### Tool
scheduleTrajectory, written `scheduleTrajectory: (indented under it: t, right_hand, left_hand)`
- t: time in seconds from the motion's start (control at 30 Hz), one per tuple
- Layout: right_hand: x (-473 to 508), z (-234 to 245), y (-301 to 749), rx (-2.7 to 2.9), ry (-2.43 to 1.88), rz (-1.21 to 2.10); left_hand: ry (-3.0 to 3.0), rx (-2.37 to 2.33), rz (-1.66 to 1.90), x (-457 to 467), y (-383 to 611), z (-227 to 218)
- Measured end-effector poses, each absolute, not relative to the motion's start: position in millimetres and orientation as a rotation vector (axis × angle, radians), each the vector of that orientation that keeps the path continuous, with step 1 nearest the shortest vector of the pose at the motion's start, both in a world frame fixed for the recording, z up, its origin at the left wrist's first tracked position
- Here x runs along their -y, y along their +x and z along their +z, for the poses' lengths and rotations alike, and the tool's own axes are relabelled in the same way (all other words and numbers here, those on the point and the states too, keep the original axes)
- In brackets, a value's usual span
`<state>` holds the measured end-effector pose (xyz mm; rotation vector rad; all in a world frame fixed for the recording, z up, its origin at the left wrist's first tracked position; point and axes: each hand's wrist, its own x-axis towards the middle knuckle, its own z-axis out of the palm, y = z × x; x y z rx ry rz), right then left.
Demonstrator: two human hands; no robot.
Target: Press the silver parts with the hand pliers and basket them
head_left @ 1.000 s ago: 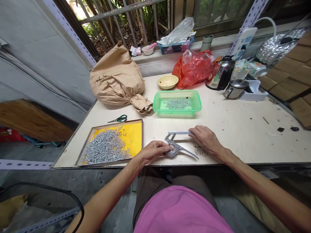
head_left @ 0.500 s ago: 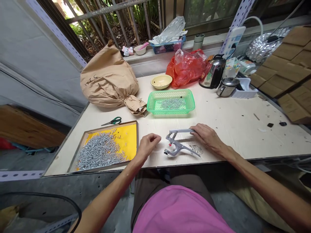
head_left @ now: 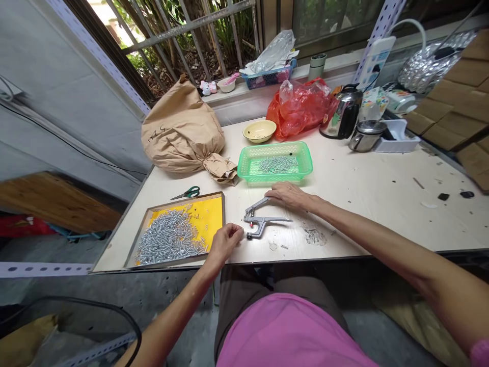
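Note:
Grey snap pliers (head_left: 262, 223) with a coil spring and a small red tip lie near the table's front edge, handles spread, jaws toward the left. The fingers of my right hand (head_left: 290, 195) are closed on the end of the upper handle. My left hand (head_left: 225, 241) rests just left of the jaws with thumb and forefinger pinched together; anything between them is too small to make out. A shallow box (head_left: 222, 219) with a yellow bottom holds a heap of small metal springs (head_left: 168, 237). One loose spring (head_left: 284, 247) lies below the pliers.
Behind the pliers stands a green plastic basket (head_left: 275, 178) with several springs inside. Green-handled scissors (head_left: 189, 192) lie behind the box. Farther back are a brown paper sack (head_left: 183, 132), a yellow bowl (head_left: 260, 131), a red plastic bag (head_left: 300, 112) and a kettle (head_left: 344, 109).
My right hand and the pliers have shifted left, bringing the jaws nearer my left hand. The loose spring on the table now shows. My left hand stays pinched.

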<state>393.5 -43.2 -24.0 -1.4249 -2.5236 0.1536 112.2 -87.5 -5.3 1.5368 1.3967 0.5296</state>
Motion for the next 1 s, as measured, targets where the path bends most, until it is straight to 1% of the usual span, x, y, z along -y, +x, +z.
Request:
scheduleTrajectory:
  t: [0.17,0.33,0.57,0.77,0.9,1.0]
  right_hand:
    - [44.0,-30.8,388.0,2.517,-1.438,0.041]
    - [64.2,-25.4,375.7,2.491,-1.56,-0.069]
    - [126.9,-16.7,350.9,2.457,-1.6,0.089]
    - [147.4,-21.8,347.3,2.416,-1.598,-0.051]
    - [157.7,-29.7,359.8,2.467,-1.537,0.012]
    - [174.3,-38.9,377.7,2.418,-1.584,0.021]
  left_hand:
    - [1.374,-1.399,0.598,85.8,122.9,-13.8]
    - [1.236,-1.358,0.564,78.7,131.8,-12.9]
    - [1.215,-1.376,0.504,76.4,137.8,-14.6]
    - [1.223,-1.371,0.497,78.4,139.0,-14.9]
    - [1.228,-1.393,0.502,78.6,138.6,-18.8]
    - [1.218,-1.414,0.492,78.4,138.7,-20.2]
